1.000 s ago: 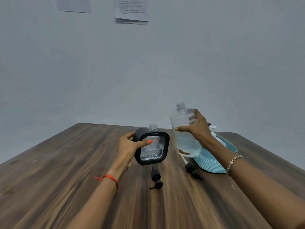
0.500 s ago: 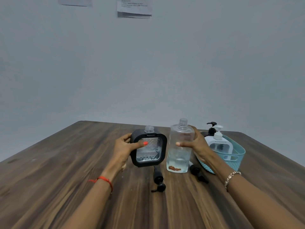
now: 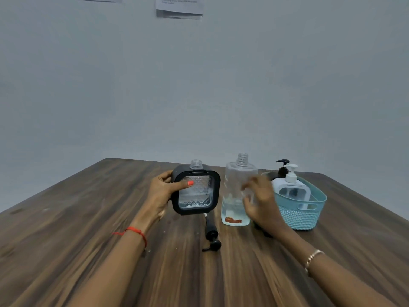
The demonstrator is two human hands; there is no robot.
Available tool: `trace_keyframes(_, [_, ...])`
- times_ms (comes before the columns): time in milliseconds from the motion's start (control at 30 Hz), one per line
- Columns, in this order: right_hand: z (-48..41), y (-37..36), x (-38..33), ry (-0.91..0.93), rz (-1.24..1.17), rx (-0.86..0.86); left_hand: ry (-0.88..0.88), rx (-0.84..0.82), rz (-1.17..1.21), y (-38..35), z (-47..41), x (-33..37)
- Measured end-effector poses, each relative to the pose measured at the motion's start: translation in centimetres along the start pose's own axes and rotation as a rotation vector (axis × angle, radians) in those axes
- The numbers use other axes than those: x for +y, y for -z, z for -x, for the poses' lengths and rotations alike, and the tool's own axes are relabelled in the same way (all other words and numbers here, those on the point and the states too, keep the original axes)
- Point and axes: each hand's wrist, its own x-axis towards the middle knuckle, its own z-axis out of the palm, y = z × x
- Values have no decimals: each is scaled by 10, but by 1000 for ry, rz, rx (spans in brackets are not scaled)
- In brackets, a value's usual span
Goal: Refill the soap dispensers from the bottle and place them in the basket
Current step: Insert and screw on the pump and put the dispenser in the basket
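— Head view, left to right: can any writing be read?
— Two paper sheets point(image 3: 178, 6) hang on the pale wall point(image 3: 221, 85) at the top edge. The larger one has printed lines, too small to read. The refill bottle point(image 3: 238, 196) has an orange-red mark near its base, too blurred to read.
— And the surface?
— A dark wood-grain table point(image 3: 66, 240) whose far edge meets the wall. Its left half is bare wood out to the edge.
— The hands?
— The left hand point(image 3: 162, 191), with a red thread at the wrist, grips the black-framed dispenser point(image 3: 195, 191) by its left side, thumb across the patterned clear window. The dispenser is upright with its neck uncapped and some clear liquid low inside. I cannot tell whether its base touches the table. A black pump head point(image 3: 211, 237) lies on the wood just in front of it.
— And to the right?
— The refill bottle stands upright on the table beside the dispenser, uncapped, with liquid only near the bottom. The right hand point(image 3: 262, 202) is against the bottle's right side and motion-blurred, so I cannot tell whether it holds the bottle.
— The basket?
— The teal basket point(image 3: 309, 209) sits just right of that hand, near the table's far right edge. It holds a white pump dispenser point(image 3: 290, 189), with a black-pump dispenser point(image 3: 282, 168) behind it.
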Motion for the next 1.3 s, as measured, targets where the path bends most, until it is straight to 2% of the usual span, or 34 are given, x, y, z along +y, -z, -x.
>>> trace_keyframes(67, [16, -1, -9, 241, 11, -353, -4, -12, 1, 0, -1, 4])
trace_keyframes(133, [28, -6, -17, 367, 57, -632, -9, -17, 4, -1, -2, 8])
trace_keyframes(200, [37, -14, -26, 324, 98, -776, -12, -19, 0, -3, -2, 11])
trace_keyframes(300, [33, -22, -39, 279, 86, -853, -20, -24, -6, -4, 0, 15])
trace_keyframes(433, [26, -28, -41, 369, 59, -810, -27, -27, -8, -4, 1, 18])
trace_keyframes(500, [19, -24, -42, 295, 3, -815, -26, -27, -8, -3, 0, 20])
trace_keyframes(600, [-2, -7, -47, 135, -216, -743, -29, -20, -5, -3, -2, 22])
trace_keyframes(767, [-62, 42, -56, -330, -630, -370, -18, -28, -10, -8, -2, 25])
trace_keyframes(867, [-108, 64, -57, -450, -922, -80, -13, -43, -6, -16, 0, 27])
trace_keyframes(933, [-135, 74, -58, -488, -1004, 89, -13, -54, -1, -21, 2, 28])
trace_keyframes(1067, [-169, 83, -60, -472, -894, 194, -13, -84, 6, -31, 5, 33])
trace_keyframes(1300, [-179, 78, -74, -411, -686, 62, -25, -121, -15, -38, 9, 43])
